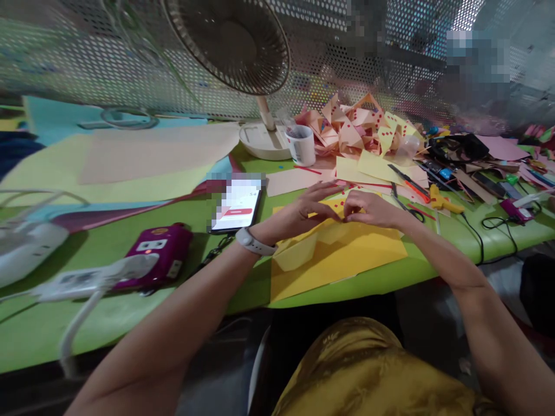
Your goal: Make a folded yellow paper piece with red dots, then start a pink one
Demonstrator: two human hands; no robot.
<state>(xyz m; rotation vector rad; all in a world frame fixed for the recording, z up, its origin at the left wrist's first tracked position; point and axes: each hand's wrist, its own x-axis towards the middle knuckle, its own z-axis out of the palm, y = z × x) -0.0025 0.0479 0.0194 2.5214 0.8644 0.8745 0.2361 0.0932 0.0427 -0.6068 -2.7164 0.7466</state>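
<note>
A piece of folded pale yellow paper with red dots at its far edge is between my two hands. My left hand, with a pale watch band on the wrist, pinches its upper edge with thumb and forefinger while the other fingers reach forward. Right beside those fingertips, my right hand is curled and pinches the same edge. Under both hands lies a flat deeper-yellow sheet at the table's front edge. My fingers hide part of the folded paper.
Left of my hands are a lit phone, a purple power adapter and large paper sheets. Ahead stand a fan, a white mug and a heap of folded papers. Scissors, a cutter and a yellow glue gun lie to the right.
</note>
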